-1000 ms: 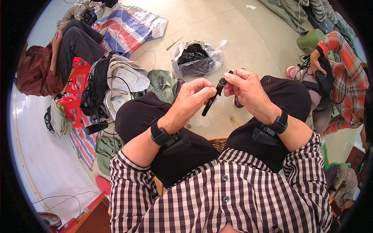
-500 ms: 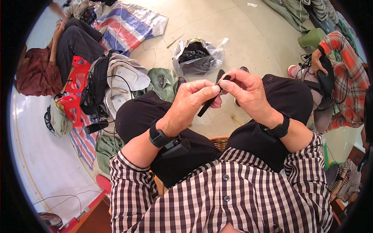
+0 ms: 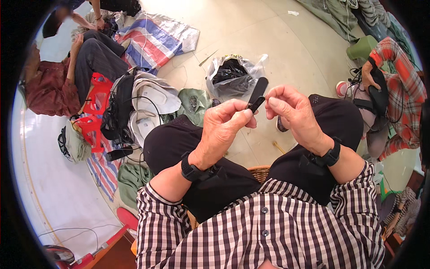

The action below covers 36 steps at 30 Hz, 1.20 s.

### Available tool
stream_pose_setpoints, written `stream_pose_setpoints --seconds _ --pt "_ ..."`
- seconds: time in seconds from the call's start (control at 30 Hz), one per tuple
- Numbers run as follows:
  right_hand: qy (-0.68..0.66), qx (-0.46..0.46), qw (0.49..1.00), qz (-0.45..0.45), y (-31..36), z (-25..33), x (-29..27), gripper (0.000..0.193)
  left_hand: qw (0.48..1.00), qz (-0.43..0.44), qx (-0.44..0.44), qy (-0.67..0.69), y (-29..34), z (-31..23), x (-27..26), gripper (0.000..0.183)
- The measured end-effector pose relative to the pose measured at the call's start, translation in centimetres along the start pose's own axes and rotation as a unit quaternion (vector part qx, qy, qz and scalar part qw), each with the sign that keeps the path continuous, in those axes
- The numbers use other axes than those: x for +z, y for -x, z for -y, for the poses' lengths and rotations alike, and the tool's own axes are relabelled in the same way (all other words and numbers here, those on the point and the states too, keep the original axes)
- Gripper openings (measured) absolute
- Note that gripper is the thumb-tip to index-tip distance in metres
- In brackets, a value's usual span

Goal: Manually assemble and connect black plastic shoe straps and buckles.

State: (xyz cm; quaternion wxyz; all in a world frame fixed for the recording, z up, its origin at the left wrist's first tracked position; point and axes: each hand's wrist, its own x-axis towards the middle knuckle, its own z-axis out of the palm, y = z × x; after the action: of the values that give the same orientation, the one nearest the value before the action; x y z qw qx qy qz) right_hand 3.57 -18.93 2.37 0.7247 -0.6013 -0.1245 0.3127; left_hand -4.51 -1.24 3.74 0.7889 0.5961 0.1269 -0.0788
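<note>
Far left of the frame there's a red plastic stool (image 3: 96, 107), with a clear bag of dark parts (image 3: 233, 76) up top near the middle. Your left hand (image 3: 221, 132) pinches the small black clip (image 3: 257, 95) at frame centre, lifted above your knees so you can see it. Your right hand (image 3: 293, 112), fingers curled narrow, touches its upper end.

The person wore a long-sleeved shirt in a dark-and-white check, buttoned down the front with small dark buttons, sleeves pushed partway up the forearms. Black trousers covered both legs. A black band (a small dark unit strapped behind it) circled each wrist, below the left hand (image 3: 222, 130) and right hand (image 3: 293, 114).
</note>
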Motion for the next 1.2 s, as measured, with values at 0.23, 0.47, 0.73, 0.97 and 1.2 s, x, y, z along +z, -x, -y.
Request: stream_pose_setpoints --seconds 0.23,0.47,0.73,0.97,1.2 --pt "0.12 -0.104 0.987 -0.01 0.7 0.4 0.6 0.014 0.999 0.017 0.042 -0.011 -0.3 0.7 -0.1 0.015" --pt "0.063 -0.053 0.997 0.0 0.3 0.9 1.3 0.016 0.999 0.01 0.024 -0.034 -0.3 0.7 0.3 0.014" --pt "0.006 -0.014 1.0 0.0 -0.2 0.4 1.4 0.019 0.999 0.024 0.004 -0.037 0.0 -0.1 0.8 0.012" --pt "0.05 -0.055 0.997 0.009 0.1 0.4 1.4 0.016 0.996 0.016 0.048 -0.072 0.0 0.9 1.0 0.013" --pt "-0.048 0.006 0.998 0.03 -0.9 0.3 0.1 0.014 0.995 0.023 0.06 -0.071 -0.4 1.1 1.0 0.013"
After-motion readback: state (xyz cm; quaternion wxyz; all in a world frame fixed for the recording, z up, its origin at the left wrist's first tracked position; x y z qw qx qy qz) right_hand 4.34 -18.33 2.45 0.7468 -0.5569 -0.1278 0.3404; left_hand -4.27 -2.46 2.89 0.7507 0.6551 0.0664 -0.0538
